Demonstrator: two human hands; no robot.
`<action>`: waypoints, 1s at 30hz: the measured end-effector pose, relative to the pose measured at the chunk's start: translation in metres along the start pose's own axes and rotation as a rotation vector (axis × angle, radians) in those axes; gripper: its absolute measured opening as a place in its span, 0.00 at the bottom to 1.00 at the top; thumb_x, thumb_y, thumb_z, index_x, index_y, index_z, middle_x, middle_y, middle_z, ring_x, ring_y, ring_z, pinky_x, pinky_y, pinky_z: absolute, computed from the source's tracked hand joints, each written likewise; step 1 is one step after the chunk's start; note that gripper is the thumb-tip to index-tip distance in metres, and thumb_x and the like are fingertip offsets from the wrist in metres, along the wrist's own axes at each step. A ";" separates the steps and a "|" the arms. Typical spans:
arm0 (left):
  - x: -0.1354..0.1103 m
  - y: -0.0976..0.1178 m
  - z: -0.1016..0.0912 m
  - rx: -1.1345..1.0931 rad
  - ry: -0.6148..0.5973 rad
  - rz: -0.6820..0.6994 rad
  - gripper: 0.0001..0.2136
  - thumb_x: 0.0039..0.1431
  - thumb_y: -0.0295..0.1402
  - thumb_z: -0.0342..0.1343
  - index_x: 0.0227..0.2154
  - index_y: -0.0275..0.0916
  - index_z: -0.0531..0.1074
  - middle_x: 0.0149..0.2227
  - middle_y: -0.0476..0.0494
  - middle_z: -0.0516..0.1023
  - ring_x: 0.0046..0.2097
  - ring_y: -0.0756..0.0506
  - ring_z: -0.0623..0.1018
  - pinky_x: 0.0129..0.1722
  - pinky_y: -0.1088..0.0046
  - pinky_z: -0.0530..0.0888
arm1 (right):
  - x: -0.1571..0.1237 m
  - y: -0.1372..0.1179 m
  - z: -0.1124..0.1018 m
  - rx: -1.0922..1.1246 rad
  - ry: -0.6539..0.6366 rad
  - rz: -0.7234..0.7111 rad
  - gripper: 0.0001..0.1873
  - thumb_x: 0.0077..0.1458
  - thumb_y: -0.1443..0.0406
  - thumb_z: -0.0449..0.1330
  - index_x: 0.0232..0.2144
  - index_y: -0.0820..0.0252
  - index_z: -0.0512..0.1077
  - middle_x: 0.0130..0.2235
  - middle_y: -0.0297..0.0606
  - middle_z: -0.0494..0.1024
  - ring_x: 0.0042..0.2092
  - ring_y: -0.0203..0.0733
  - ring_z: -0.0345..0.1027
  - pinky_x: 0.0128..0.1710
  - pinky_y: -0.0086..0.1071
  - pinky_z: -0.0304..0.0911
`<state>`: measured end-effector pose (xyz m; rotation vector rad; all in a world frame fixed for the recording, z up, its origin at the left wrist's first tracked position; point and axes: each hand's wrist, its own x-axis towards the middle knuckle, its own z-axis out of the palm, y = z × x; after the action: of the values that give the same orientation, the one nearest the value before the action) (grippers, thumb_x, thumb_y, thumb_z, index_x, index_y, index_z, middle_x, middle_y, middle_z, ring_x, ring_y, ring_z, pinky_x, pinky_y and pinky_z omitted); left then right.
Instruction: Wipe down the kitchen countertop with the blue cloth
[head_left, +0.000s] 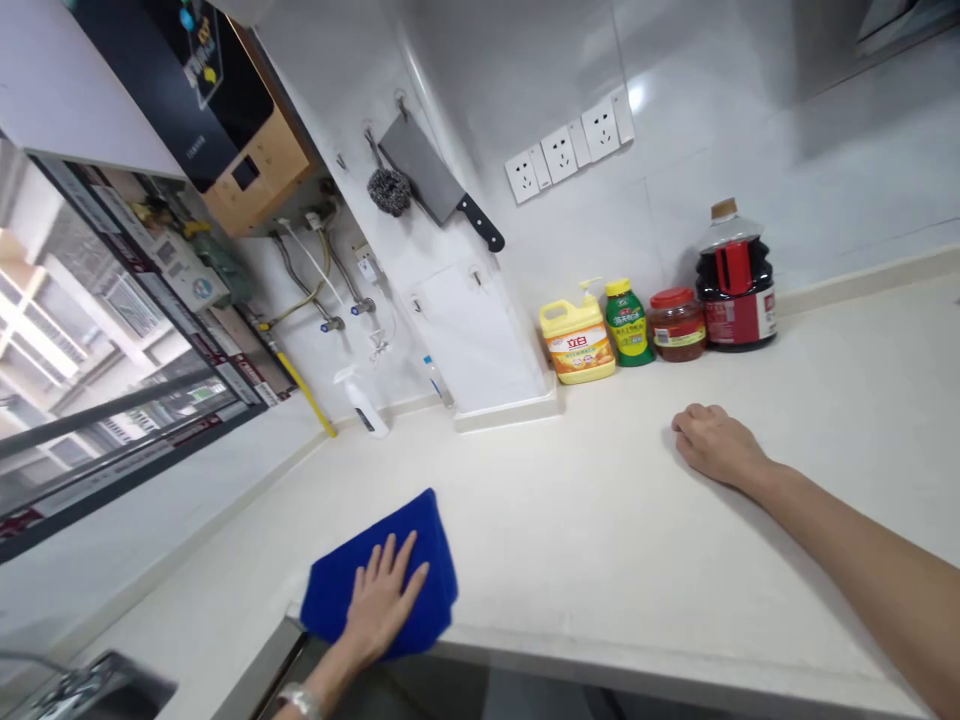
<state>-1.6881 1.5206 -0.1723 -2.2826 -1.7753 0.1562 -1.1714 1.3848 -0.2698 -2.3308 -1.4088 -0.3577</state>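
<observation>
My left hand (382, 598) lies flat with fingers stretched out on a folded blue cloth (352, 580), pressing it onto the white countertop (585, 520) near the front edge. My right hand (716, 442) rests on the counter farther back, fingers curled under loosely, nothing visible in it. A short way behind it stand several containers in a row.
Against the wall stand a yellow dish-soap pump bottle (577, 342), a green bottle (628, 322), a red-lidded jar (677, 324) and a large dark bottle (735, 280). A cleaver (439, 185) and scrubber (388, 190) hang above. A spray bottle (364, 402) stands left, with a window at far left.
</observation>
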 end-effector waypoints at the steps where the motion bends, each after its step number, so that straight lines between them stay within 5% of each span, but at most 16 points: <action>1: -0.011 0.016 -0.002 0.006 0.003 0.045 0.31 0.70 0.48 0.37 0.72 0.46 0.44 0.74 0.41 0.40 0.73 0.35 0.41 0.71 0.48 0.46 | 0.000 -0.002 0.000 -0.008 -0.007 -0.001 0.16 0.63 0.68 0.48 0.45 0.66 0.74 0.49 0.53 0.72 0.50 0.55 0.65 0.40 0.39 0.61; 8: -0.067 0.116 -0.016 -0.109 -0.006 0.421 0.33 0.69 0.53 0.38 0.72 0.48 0.44 0.74 0.40 0.34 0.73 0.34 0.35 0.71 0.42 0.41 | -0.005 -0.016 -0.001 -0.038 -0.007 0.002 0.17 0.61 0.73 0.47 0.43 0.70 0.75 0.48 0.58 0.72 0.49 0.57 0.65 0.41 0.42 0.60; 13: -0.070 0.166 -0.021 -0.273 -0.007 0.768 0.35 0.67 0.59 0.36 0.72 0.52 0.41 0.74 0.37 0.32 0.73 0.32 0.33 0.69 0.36 0.38 | -0.006 -0.021 -0.006 -0.088 -0.087 0.045 0.19 0.64 0.73 0.44 0.46 0.70 0.74 0.50 0.55 0.71 0.52 0.57 0.65 0.42 0.41 0.60; 23: 0.036 0.232 -0.036 -0.260 0.017 0.866 0.32 0.67 0.61 0.37 0.70 0.57 0.50 0.74 0.43 0.43 0.74 0.37 0.41 0.71 0.46 0.42 | -0.006 -0.017 -0.005 -0.107 -0.028 0.019 0.17 0.65 0.70 0.48 0.47 0.69 0.74 0.50 0.54 0.72 0.50 0.55 0.65 0.45 0.40 0.62; 30: 0.118 0.240 -0.042 -0.253 0.042 0.730 0.31 0.68 0.59 0.36 0.69 0.57 0.53 0.74 0.48 0.45 0.74 0.40 0.44 0.72 0.51 0.43 | -0.002 -0.002 -0.001 -0.032 0.017 -0.039 0.14 0.65 0.69 0.50 0.45 0.66 0.75 0.50 0.50 0.73 0.50 0.51 0.64 0.48 0.38 0.61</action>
<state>-1.4232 1.5739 -0.1856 -2.9873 -0.9029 0.0071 -1.1741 1.3834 -0.2691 -2.3227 -1.4520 -0.4137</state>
